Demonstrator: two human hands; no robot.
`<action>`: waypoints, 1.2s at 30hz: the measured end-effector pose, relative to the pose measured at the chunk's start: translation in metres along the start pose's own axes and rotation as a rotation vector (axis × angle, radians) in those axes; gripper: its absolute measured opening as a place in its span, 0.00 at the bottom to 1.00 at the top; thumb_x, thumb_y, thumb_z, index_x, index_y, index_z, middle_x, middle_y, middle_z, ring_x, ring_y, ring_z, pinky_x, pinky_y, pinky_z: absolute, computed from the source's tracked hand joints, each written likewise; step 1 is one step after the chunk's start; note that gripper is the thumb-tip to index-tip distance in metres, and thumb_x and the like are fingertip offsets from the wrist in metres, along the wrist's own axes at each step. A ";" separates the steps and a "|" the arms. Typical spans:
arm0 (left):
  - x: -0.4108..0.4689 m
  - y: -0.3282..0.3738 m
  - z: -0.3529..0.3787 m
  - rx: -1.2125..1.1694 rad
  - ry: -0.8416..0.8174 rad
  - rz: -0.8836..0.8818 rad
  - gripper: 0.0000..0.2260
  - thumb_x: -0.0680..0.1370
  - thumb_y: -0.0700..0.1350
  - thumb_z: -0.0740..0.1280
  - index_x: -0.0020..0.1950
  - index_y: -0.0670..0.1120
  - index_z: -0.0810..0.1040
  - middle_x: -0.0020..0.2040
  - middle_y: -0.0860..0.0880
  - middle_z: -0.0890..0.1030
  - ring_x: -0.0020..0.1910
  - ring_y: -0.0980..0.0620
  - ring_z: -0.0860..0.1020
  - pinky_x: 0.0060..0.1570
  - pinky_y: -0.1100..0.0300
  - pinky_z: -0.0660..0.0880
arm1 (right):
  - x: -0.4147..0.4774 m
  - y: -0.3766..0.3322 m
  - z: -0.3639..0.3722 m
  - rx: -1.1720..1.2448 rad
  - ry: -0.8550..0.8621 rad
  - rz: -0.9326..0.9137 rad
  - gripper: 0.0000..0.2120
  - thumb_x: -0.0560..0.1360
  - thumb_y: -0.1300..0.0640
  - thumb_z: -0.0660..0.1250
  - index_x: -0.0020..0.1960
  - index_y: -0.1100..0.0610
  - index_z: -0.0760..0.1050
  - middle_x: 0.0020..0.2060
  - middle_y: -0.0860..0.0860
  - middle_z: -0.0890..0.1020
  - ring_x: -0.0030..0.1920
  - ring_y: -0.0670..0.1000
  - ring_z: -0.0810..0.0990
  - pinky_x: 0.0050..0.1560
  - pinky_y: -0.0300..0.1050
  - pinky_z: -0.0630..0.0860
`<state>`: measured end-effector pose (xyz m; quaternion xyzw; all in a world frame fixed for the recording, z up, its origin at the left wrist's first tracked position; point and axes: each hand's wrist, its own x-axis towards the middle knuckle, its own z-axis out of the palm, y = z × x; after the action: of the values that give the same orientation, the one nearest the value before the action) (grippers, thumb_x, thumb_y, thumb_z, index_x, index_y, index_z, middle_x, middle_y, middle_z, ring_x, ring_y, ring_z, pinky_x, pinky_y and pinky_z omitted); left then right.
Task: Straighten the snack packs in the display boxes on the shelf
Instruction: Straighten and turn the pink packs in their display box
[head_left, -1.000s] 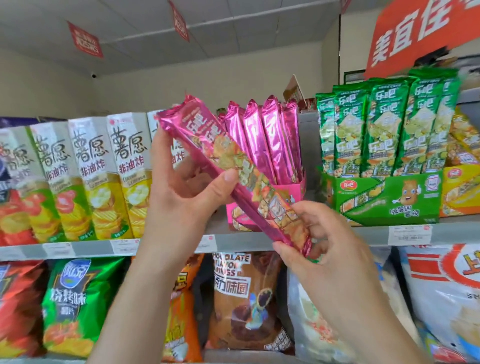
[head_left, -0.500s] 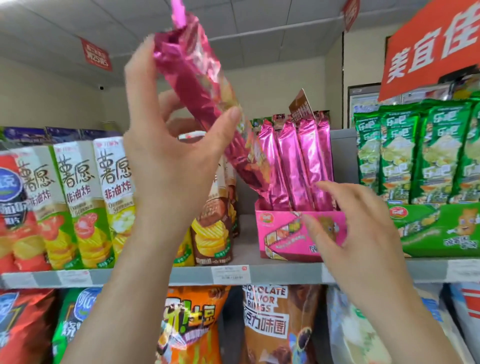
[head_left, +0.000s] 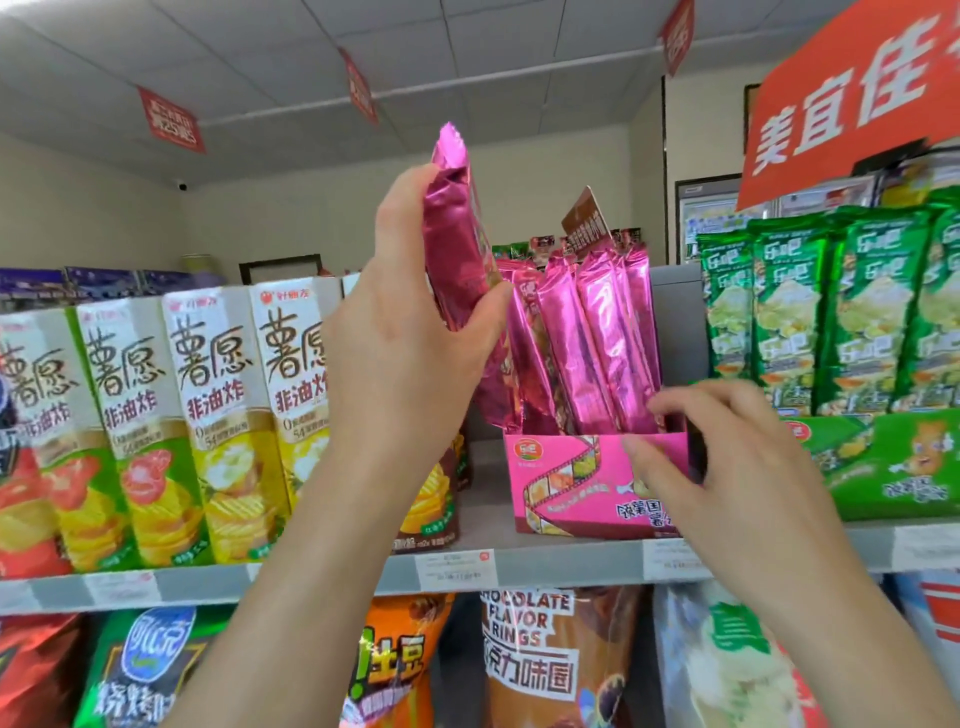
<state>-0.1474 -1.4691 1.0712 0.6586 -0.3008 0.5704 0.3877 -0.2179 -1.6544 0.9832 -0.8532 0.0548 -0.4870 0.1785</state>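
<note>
While my left hand (head_left: 410, 332) grips one pink pack (head_left: 454, 244) upright, thumb on its near face and fingers wrapped behind, its lower end already sits at the left end of the pink box (head_left: 576, 483) on the shelf (head_left: 545, 564). My right hand (head_left: 727, 467) rests on the box's right front corner with fingers loosely curled over the rim; I cannot tell whether they pinch the card or only press it. Four or five other packs (head_left: 597, 338) stand in the box, leaning to the left, tops fanned apart. To do this step well, I judge the held pack should go straight down into the left gap, foot first, with the box braced so that it does not slide toward the potato boxes (head_left: 218, 415) just beside it. I would then nudge the leaning packs upright from their tops, faces forward, seams in line. The foil looks slick and easily creased, so a light grip suits it. The green packs (head_left: 831, 312) in the next box stand fairly even.
</note>
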 end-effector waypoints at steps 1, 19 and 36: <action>0.000 0.001 0.001 0.007 0.000 0.006 0.32 0.71 0.53 0.74 0.69 0.60 0.60 0.48 0.57 0.82 0.38 0.51 0.83 0.38 0.51 0.80 | 0.007 -0.006 -0.003 -0.013 0.041 -0.041 0.15 0.73 0.48 0.69 0.56 0.55 0.78 0.50 0.50 0.73 0.53 0.55 0.75 0.50 0.42 0.66; 0.019 0.008 0.026 -0.019 -0.139 -0.097 0.30 0.75 0.52 0.72 0.73 0.49 0.64 0.59 0.51 0.75 0.53 0.53 0.76 0.47 0.63 0.70 | 0.155 -0.032 -0.017 -0.177 -0.359 -0.325 0.23 0.71 0.50 0.72 0.66 0.50 0.74 0.60 0.48 0.80 0.58 0.53 0.77 0.62 0.52 0.71; 0.013 0.012 0.052 0.019 -0.223 -0.095 0.29 0.70 0.54 0.76 0.66 0.50 0.69 0.54 0.51 0.76 0.48 0.54 0.74 0.42 0.63 0.67 | 0.148 -0.019 -0.014 0.293 -0.182 -0.211 0.03 0.69 0.58 0.69 0.42 0.52 0.80 0.42 0.45 0.78 0.44 0.45 0.76 0.48 0.46 0.70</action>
<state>-0.1281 -1.5189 1.0838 0.7351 -0.3052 0.4775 0.3722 -0.1545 -1.6802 1.1164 -0.8598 -0.1225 -0.4265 0.2528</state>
